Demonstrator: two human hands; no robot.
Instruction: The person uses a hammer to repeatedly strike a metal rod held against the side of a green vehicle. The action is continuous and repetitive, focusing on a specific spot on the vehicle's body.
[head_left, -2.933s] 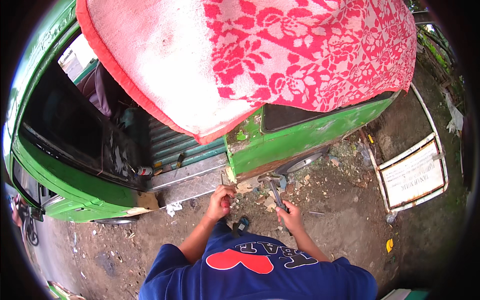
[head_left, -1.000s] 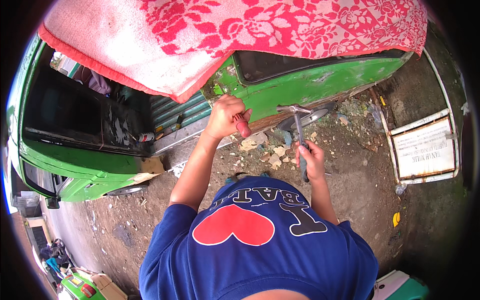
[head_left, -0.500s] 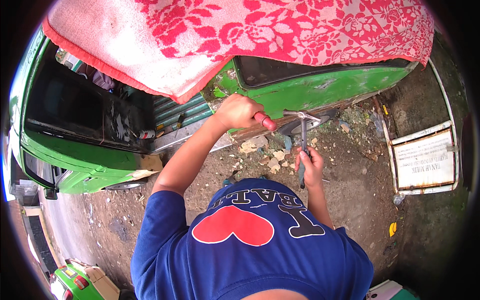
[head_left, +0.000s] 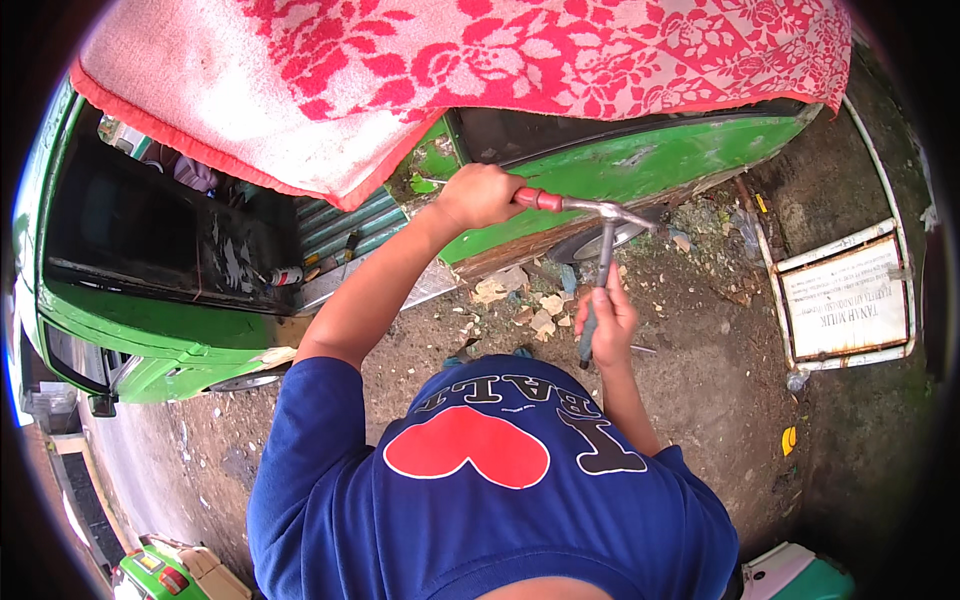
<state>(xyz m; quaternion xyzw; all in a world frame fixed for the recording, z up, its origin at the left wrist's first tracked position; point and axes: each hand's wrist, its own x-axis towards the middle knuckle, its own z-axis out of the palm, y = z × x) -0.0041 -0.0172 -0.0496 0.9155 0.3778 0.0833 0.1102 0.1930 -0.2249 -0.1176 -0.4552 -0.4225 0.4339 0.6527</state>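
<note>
I'd brace my left hand [head_left: 482, 196], clenched round the red-handled tool [head_left: 540, 200]; my right hand [head_left: 610, 328], grasping the hammer [head_left: 607, 250], should strike straight along it.

The blue shirt [head_left: 470, 530] bore big, dark, pale-edged letters [head_left: 606, 440] and a red heart [head_left: 467, 447], all upside down in view, with a tiny line of print beneath the lettering. The white sign [head_left: 848, 297] carried several dark printed lines, also inverted, the smaller ones blurred.
</note>
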